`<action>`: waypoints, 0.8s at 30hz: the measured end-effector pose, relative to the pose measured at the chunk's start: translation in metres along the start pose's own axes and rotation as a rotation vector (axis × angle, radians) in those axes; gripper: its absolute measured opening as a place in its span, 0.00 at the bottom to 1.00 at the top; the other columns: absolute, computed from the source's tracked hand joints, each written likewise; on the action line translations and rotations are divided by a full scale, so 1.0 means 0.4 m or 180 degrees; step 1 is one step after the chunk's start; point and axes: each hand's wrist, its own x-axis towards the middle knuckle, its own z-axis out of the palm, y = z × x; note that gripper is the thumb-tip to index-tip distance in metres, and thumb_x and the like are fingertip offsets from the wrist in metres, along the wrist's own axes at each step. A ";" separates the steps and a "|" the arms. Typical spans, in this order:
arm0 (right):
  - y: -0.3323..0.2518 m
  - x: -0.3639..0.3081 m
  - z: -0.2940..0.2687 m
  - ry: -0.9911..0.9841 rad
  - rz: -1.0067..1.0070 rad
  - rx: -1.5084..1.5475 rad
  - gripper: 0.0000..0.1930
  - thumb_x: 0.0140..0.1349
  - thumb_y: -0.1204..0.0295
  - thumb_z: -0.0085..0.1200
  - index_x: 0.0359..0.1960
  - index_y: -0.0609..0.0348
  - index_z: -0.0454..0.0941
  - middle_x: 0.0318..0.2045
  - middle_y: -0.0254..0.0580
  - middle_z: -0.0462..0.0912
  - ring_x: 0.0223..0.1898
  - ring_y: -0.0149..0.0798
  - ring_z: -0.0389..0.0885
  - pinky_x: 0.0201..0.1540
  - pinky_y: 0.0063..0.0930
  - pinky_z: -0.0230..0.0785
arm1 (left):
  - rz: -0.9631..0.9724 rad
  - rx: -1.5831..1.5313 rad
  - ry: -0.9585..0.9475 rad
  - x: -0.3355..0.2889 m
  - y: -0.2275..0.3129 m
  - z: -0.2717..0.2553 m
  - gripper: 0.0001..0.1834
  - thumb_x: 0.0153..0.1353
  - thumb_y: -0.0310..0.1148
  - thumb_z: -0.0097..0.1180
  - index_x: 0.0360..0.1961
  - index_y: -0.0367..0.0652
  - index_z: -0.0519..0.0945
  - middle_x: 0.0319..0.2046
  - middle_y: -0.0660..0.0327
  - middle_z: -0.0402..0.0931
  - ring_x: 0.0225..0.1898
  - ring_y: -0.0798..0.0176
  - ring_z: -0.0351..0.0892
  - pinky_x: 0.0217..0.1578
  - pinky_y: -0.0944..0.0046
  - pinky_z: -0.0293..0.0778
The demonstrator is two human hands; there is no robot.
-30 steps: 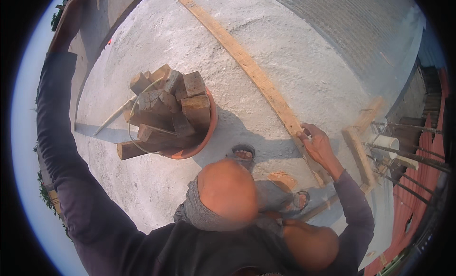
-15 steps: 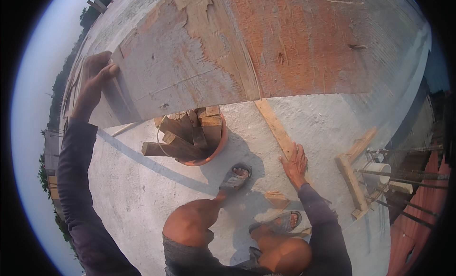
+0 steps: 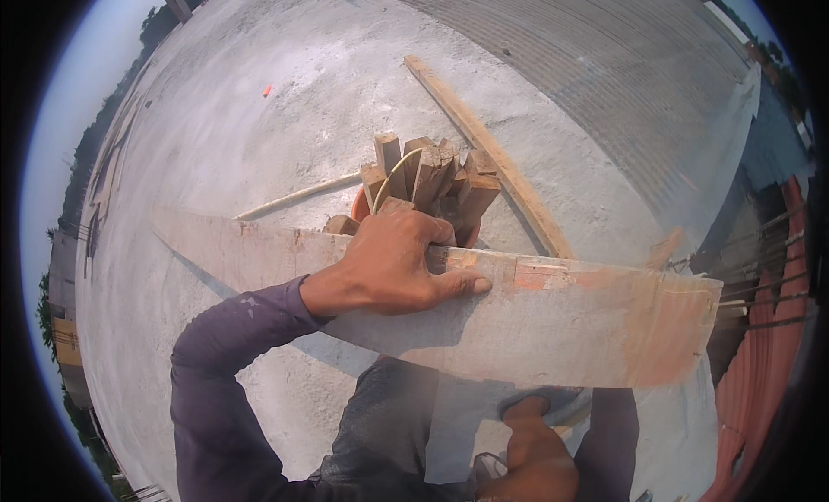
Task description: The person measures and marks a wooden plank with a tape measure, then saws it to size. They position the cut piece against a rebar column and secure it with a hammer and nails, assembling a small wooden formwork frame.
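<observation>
My left hand (image 3: 393,260) is clamped over the top edge of a wide, worn wooden board (image 3: 570,329), thumb on the near face and fingers curled behind. The board stretches across the view from left to right, with reddish stains at its right end. My right sleeve (image 3: 615,424) rises to the board's lower edge, and the right hand is hidden behind the board. Just beyond the board stands an orange bucket (image 3: 357,205) packed with upright wood offcuts (image 3: 432,178).
A long narrow plank (image 3: 484,148) lies on the concrete roof slab (image 3: 259,113) behind the bucket. A thin pale pole (image 3: 298,195) lies to its left. The slab's edge and red roofing (image 3: 764,329) are at the right. My leg and sandalled foot (image 3: 531,442) are below the board.
The board has come down from overhead to chest height in front of me. My left hand shifted from its far left edge to its top edge. My right hand left the slab.
</observation>
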 end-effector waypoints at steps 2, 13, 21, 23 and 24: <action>-0.049 -0.048 -0.041 -0.0171 -0.0119 0.0211 0.51 0.55 0.56 0.72 0.76 0.65 0.58 0.68 0.62 0.68 0.69 0.59 0.68 0.67 0.50 0.66 | -0.0077 0.0016 -0.0015 -0.017 -0.007 0.000 0.36 0.55 0.63 0.70 0.31 0.31 0.88 0.20 0.49 0.81 0.25 0.51 0.85 0.29 0.53 0.77; -0.307 -0.309 0.179 -0.0793 -0.0119 0.1795 0.56 0.50 0.57 0.73 0.78 0.67 0.56 0.70 0.63 0.67 0.73 0.58 0.66 0.70 0.48 0.65 | -0.0090 -0.0095 -0.0327 -0.133 -0.089 0.267 0.35 0.57 0.62 0.68 0.29 0.32 0.86 0.23 0.53 0.83 0.26 0.56 0.84 0.34 0.53 0.78; -0.384 -0.430 0.259 -0.0395 0.0362 0.1660 0.59 0.51 0.52 0.75 0.76 0.75 0.54 0.73 0.75 0.57 0.75 0.67 0.59 0.74 0.49 0.59 | -0.0623 -0.0039 -0.0770 -0.089 -0.164 0.509 0.40 0.55 0.66 0.67 0.40 0.31 0.89 0.29 0.49 0.87 0.34 0.50 0.89 0.41 0.53 0.80; -0.428 -0.519 0.268 -0.0224 0.0330 0.1591 0.57 0.56 0.52 0.73 0.75 0.79 0.52 0.74 0.79 0.52 0.75 0.71 0.55 0.75 0.53 0.58 | -0.0421 0.0099 -0.0460 -0.118 -0.144 0.548 0.40 0.54 0.65 0.67 0.42 0.31 0.89 0.31 0.47 0.88 0.36 0.49 0.89 0.42 0.54 0.80; -0.449 -0.565 0.272 -0.0167 0.0317 0.1653 0.56 0.58 0.53 0.71 0.75 0.80 0.51 0.74 0.80 0.50 0.75 0.73 0.55 0.74 0.54 0.58 | -0.0480 0.0201 -0.0463 -0.133 -0.140 0.559 0.40 0.54 0.65 0.68 0.43 0.30 0.89 0.32 0.46 0.88 0.37 0.48 0.89 0.43 0.54 0.80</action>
